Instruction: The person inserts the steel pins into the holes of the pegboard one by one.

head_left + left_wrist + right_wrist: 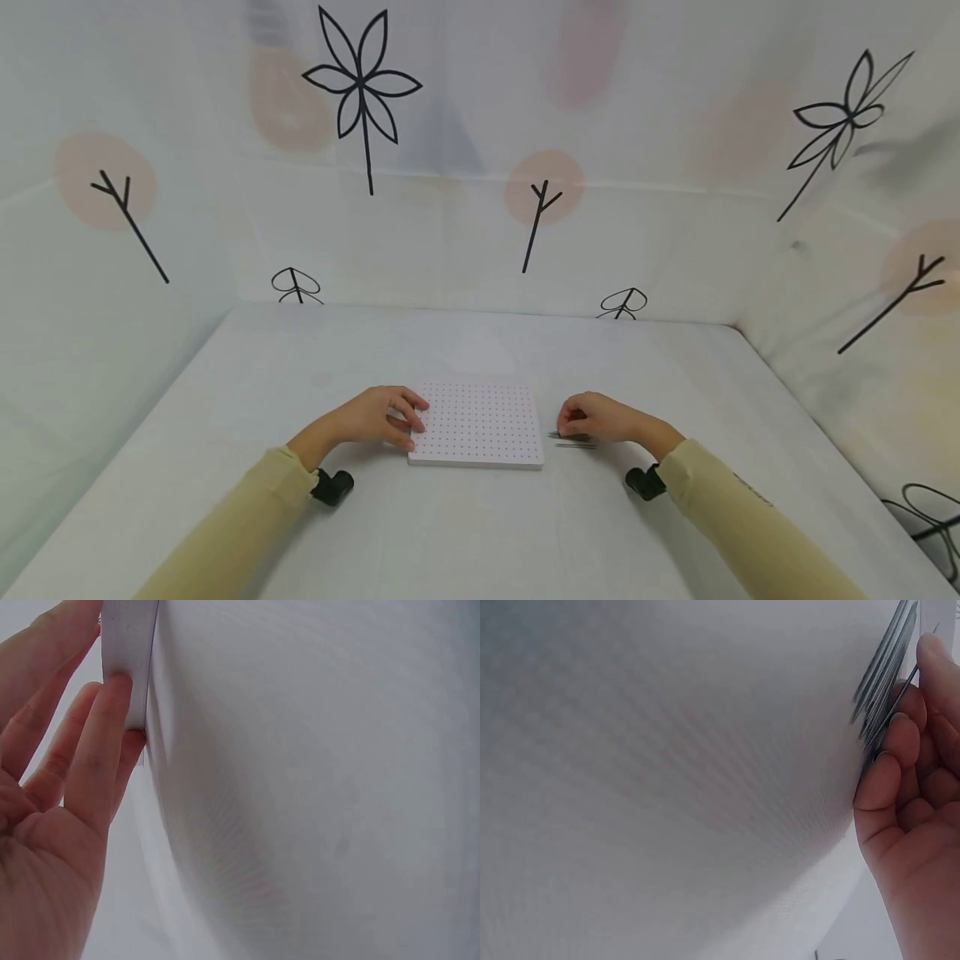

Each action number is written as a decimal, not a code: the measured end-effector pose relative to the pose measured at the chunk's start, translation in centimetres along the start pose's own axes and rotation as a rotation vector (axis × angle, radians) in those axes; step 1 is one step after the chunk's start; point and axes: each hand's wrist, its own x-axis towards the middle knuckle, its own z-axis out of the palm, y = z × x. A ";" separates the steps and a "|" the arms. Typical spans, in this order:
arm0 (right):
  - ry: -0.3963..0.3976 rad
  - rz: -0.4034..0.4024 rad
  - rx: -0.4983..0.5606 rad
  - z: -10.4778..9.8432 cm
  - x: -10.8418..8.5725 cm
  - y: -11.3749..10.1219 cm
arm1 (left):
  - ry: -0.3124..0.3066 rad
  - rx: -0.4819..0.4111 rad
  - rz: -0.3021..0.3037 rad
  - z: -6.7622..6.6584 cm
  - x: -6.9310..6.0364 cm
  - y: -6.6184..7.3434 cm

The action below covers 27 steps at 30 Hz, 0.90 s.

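Observation:
A white board [480,425] dotted with a grid of small holes lies flat on the table. My left hand [381,414] is at its left edge, relaxed fingertips touching the board; in the left wrist view fingertips press its side wall [129,645]. To the right of the board, my right hand [600,415] is low over a small bunch of thin metal rods [576,445]. The right wrist view has its thumb and fingers pinching one slim rod [909,679], held beside the bunch lying on the cloth. Fingers partly hide the bunch.
White cloth covers the table [465,533]. A pale curtain [450,233] with drawn flowers and twigs hangs behind and at both sides. Each wrist carries a black camera, one on the left [332,487] and one on the right [645,482].

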 end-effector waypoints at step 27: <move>0.226 -0.108 0.164 -0.4 -0.6 -1.6 | 0.009 0.001 -0.022 0.0 -0.1 0.3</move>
